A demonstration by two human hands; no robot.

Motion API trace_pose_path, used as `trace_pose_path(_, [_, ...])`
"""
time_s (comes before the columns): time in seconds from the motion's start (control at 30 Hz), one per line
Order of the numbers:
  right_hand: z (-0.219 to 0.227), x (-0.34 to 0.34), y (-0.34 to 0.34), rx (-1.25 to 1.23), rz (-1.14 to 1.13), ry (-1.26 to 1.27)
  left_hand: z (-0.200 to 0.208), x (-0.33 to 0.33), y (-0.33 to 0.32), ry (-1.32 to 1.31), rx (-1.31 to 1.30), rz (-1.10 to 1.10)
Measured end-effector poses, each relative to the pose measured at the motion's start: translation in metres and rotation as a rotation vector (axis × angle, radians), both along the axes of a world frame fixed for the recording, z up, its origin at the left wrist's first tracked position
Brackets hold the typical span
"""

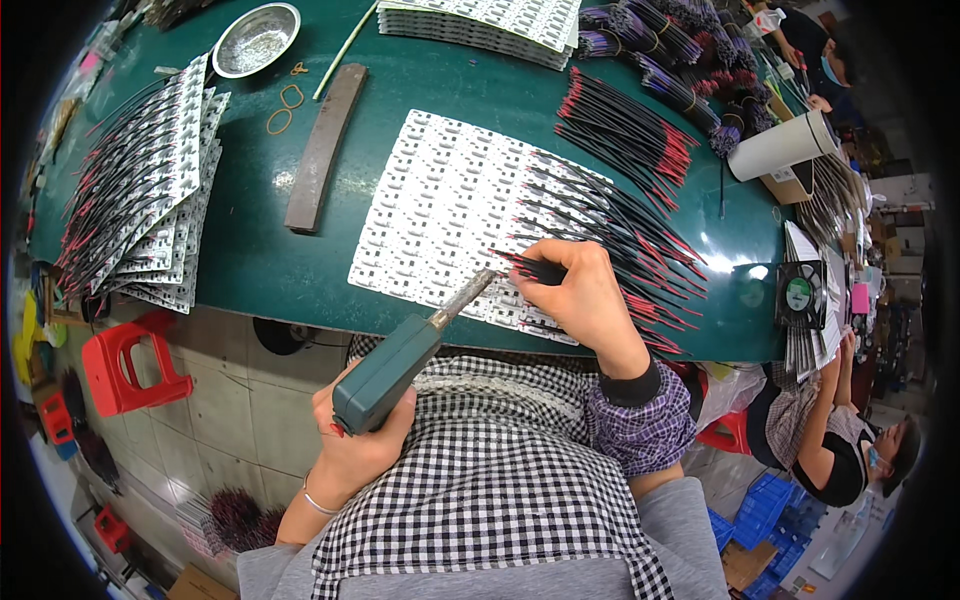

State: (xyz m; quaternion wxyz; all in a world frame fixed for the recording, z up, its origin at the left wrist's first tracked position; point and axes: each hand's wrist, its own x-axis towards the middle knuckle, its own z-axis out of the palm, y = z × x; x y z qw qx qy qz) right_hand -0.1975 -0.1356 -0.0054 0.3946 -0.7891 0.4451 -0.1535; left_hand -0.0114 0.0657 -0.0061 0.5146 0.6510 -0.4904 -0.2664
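My left hand [358,455] is wrapped round the handle of a green soldering gun [388,372]. Its metal tip slants up and right, ending close to the fingers of my right hand [588,305]. Those fingers pinch a small bunch of black wires [541,269] with red ends, over a white circuit board panel [440,200]. The panel lies flat before me, with rows of small dark parts. Many black wires [620,225] with red tips fan out to the right from its right part. Whether the tip touches the board, I cannot tell.
At left sit stacked wired panels [165,215]; a metal bowl [256,40], rubber bands [280,121] and a brown bar [327,150] lie nearby. More panels [480,35] and loose wires [630,130] are behind. A small fan [801,294] stands right. A co-worker [825,440] sits beyond.
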Motion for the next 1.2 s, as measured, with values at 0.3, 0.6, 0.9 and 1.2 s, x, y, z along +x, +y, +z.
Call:
trace_pose_path(0.3, [-0.001, 0.0, 0.002, -0.015, -0.003, 0.007, -0.001, -0.001, 0.012, 0.015, 0.053, 0.046])
trace_pose_path(0.6, [0.003, -0.009, 0.005, -0.039, 0.067, -0.162, -0.014, 0.003, 0.031, 0.195, 0.077, 0.13])
trace_pose_path(0.9, [0.025, -0.009, 0.025, -0.175, -0.104, -0.303, -0.01, 0.002, 0.028, 0.296, 0.089, 0.185])
trace_pose_path(1.2, [0.006, -0.002, 0.029, -0.153, -0.059, -0.116, 0.003, -0.002, 0.025, 0.355, 0.198, 0.254])
